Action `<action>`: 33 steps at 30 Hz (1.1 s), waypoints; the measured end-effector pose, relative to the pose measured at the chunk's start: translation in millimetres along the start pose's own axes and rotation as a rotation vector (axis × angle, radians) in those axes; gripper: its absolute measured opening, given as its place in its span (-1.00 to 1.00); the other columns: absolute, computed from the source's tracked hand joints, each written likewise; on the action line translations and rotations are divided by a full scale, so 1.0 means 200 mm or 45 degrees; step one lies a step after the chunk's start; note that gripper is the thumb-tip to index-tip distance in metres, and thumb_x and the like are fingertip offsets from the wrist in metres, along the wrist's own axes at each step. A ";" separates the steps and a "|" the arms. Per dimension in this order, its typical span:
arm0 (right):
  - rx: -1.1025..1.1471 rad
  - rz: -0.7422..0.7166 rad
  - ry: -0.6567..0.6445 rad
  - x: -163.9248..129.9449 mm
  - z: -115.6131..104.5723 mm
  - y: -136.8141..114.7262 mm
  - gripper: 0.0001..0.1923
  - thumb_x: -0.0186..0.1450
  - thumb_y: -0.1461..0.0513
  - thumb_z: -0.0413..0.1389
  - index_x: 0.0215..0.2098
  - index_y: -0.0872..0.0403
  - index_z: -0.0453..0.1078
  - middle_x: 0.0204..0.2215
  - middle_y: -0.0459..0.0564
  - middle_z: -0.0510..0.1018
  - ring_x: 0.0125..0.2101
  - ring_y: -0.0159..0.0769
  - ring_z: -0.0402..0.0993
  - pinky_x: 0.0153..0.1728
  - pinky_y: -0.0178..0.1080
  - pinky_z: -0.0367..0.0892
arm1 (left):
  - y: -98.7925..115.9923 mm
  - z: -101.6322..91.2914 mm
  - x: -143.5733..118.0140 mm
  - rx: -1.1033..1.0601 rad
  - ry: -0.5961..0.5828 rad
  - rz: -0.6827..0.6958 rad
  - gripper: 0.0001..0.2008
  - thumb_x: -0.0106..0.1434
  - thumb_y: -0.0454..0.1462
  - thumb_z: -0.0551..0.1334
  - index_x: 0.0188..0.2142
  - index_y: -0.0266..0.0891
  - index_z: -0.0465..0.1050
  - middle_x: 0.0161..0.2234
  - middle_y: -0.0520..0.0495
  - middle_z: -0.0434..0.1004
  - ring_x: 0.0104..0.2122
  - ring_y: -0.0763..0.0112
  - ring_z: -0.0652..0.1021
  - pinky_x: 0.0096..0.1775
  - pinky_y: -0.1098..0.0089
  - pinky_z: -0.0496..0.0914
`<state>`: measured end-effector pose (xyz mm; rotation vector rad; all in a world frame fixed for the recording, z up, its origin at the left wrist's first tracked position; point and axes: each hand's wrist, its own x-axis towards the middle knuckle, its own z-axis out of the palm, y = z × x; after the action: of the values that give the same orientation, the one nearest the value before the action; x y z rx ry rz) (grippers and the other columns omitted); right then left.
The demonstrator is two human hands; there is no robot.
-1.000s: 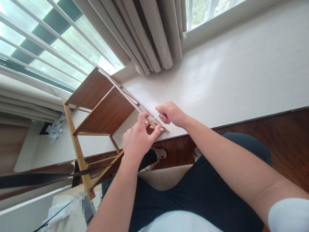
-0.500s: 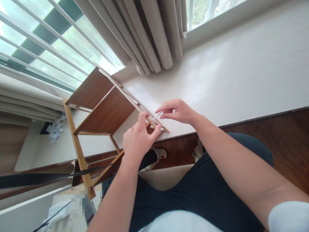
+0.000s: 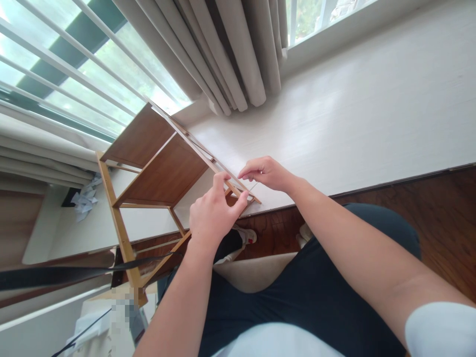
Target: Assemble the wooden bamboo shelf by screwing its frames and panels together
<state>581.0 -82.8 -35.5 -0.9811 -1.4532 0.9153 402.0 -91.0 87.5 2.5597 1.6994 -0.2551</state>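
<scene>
Wooden rack: beside curtain | handling: likely stiff, fairly light, bulky; grasp rails, not panels | left hand: thumb and fingers clasp 1 rail | right hand: fingertips bunched, cannot tell on what

From where I stand I can't make out any word, number or brand here: the small red patch on the white sneaker is too tiny and blurred to show lettering.
</scene>
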 end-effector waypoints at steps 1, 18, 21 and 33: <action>-0.017 0.022 -0.013 0.00 0.00 0.00 -0.80 0.30 0.28 0.12 -0.28 0.07 0.62 -0.40 -0.05 0.61 -0.39 -0.34 0.46 -0.26 -0.25 0.37 | 0.00 0.00 0.00 0.002 -0.001 -0.004 -0.49 0.31 0.10 0.12 0.16 -0.01 0.23 -0.17 -0.08 0.65 -0.13 -0.01 0.64 -0.12 0.20 0.41; -0.930 1.225 -0.569 -0.12 -0.22 0.18 -0.75 0.19 0.25 0.29 -0.13 0.04 0.54 -0.14 0.09 0.62 -0.23 -0.16 0.54 -0.27 -0.22 0.32 | -0.02 0.01 -0.01 -0.025 0.032 0.089 -0.56 0.36 0.11 0.08 0.11 0.02 0.35 -0.10 -0.04 0.63 -0.10 0.13 0.61 -0.16 0.33 0.38; -0.983 1.304 -0.575 -0.17 -0.25 0.21 -0.66 0.17 0.27 0.29 -0.07 0.01 0.51 -0.10 0.08 0.61 -0.19 -0.13 0.55 -0.26 -0.21 0.33 | -0.05 0.01 -0.02 -0.066 0.059 0.175 -0.56 0.38 0.12 0.06 0.09 0.03 0.40 -0.05 -0.04 0.61 -0.09 0.18 0.60 -0.15 0.35 0.38; -1.147 1.270 -0.453 -0.29 -0.18 0.20 -0.74 0.12 0.39 0.20 -0.22 0.06 0.57 -0.18 0.13 0.64 -0.22 -0.13 0.56 -0.30 -0.24 0.35 | -0.07 0.01 -0.02 -0.123 0.055 0.255 -0.61 0.39 0.09 0.07 0.06 0.04 0.42 -0.02 -0.02 0.59 -0.07 0.21 0.59 -0.14 0.36 0.38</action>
<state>623.5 -122.2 -90.3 -2.4470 -1.7003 1.1598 386.7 -89.7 86.1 2.6548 1.4155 -0.1048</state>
